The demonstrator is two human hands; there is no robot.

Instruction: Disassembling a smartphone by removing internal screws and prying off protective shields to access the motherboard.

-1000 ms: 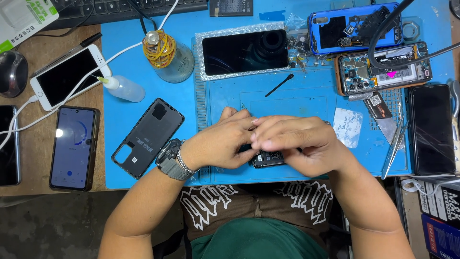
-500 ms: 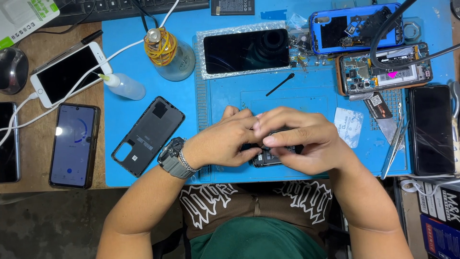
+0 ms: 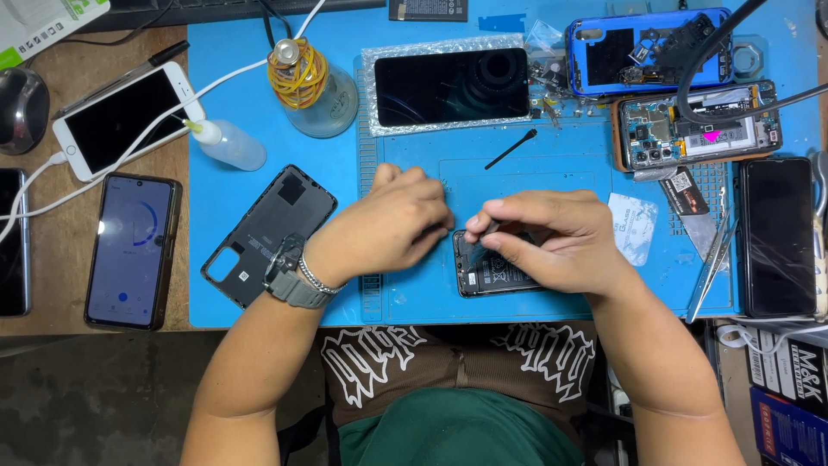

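Note:
An opened black phone lies on the blue work mat in front of me, its insides facing up. My right hand rests over the phone's top half, thumb and forefinger pinched on a small thin piece at the phone's upper left corner. My left hand, with a watch on the wrist, lies curled on the mat just left of the phone. Its fingertips point toward the right hand and are hidden, so whether they hold anything is unclear.
A black back cover lies left of my left wrist. Behind the hands are a black stick tool, a screen on foil, a glass bottle and two opened phones. Tweezers and a black phone lie right.
My hands, pressed together over the phone before, have drawn slightly apart. The left has shifted left off the phone while the right stays on it with its pinch.

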